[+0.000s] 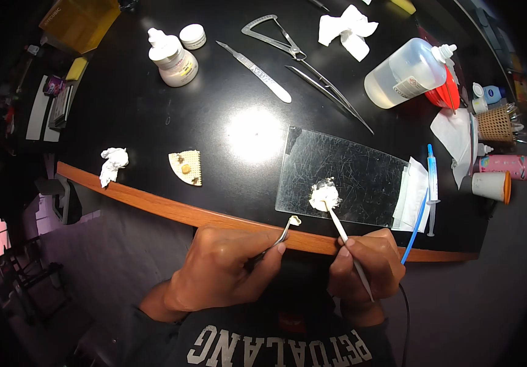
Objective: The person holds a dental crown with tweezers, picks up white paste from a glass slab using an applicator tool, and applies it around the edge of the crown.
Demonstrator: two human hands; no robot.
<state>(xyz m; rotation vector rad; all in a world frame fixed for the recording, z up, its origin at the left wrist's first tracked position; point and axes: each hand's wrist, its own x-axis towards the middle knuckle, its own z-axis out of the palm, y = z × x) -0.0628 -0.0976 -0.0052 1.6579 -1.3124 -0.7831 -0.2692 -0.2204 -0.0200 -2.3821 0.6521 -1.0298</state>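
My left hand (233,263) pinches metal tweezers (284,233), whose tips hold a small off-white piece (294,220) above the table's front edge. In my right hand (367,266) is a thin white stick (340,227), closed between thumb and fingers. Its tip touches a mound of white paste (324,196) on a scratched glass slab (361,165). Folded white paper (411,196) lies at the slab's right end, with a blue-capped syringe (432,174) beside it.
Behind lie a scalpel (257,74), a metal caliper (274,38), long tweezers (331,95) and crumpled tissue (348,32). Two bottles (176,64) (407,73) stand further back. A wedge-shaped piece (186,167) and crumpled white material (114,165) lie left, near the wooden edge (153,207).
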